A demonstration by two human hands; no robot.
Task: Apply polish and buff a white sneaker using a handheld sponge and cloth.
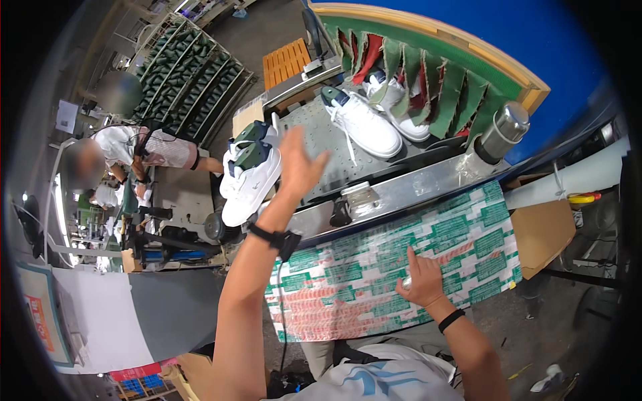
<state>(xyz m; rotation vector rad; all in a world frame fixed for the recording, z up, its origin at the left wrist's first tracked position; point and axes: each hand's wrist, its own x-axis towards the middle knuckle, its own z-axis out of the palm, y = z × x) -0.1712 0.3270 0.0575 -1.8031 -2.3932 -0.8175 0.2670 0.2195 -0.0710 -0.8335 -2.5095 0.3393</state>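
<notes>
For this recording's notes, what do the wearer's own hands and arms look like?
Both the left hand and the right hand are ungloved, and no sleeves cover the forearms. The left wrist has a black strap with a dark boxy piece; a thin dark cable hangs near it. The right wrist has a narrow black band.

Light reaches us mostly from above, brightest on the white shoe [371,130], whose upper is nearly washed out. The metal cylinder [511,123] and steel ledge [435,184] throw back sharp glints, and the patterned sheet [394,281] has a faint sheen. Over at the rack [190,73] it's dimmer. A co-worker's head [83,164] is a smudge. The wooden edge [435,27] bows outward, and blackness swallows the corners.
</notes>
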